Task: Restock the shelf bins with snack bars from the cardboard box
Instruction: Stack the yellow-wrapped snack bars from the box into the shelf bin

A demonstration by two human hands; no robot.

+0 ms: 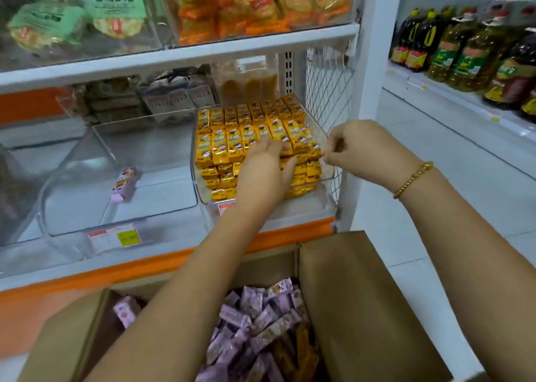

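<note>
A clear bin [327, 178] on the lower shelf holds tight rows of yellow snack bars [232, 132]. My left hand [265, 175] lies flat on the front rows of these bars, fingers spread. My right hand [355, 149] is at the bin's right wall, fingertips pinched on the clear rim. Below, an open cardboard box [356, 309] holds several loose purple snack bars [246, 326] and a few orange-brown ones [293, 352]. The clear bin [72, 216] to the left holds a single purple bar [124, 184].
A wire mesh panel [327, 91] closes the shelf's right end beside a white post. Bagged snacks fill the upper shelf bins [255, 7]. Price tags [116, 236] hang on the bin fronts. Cooking oil bottles [464, 48] line a shelf across the tiled aisle.
</note>
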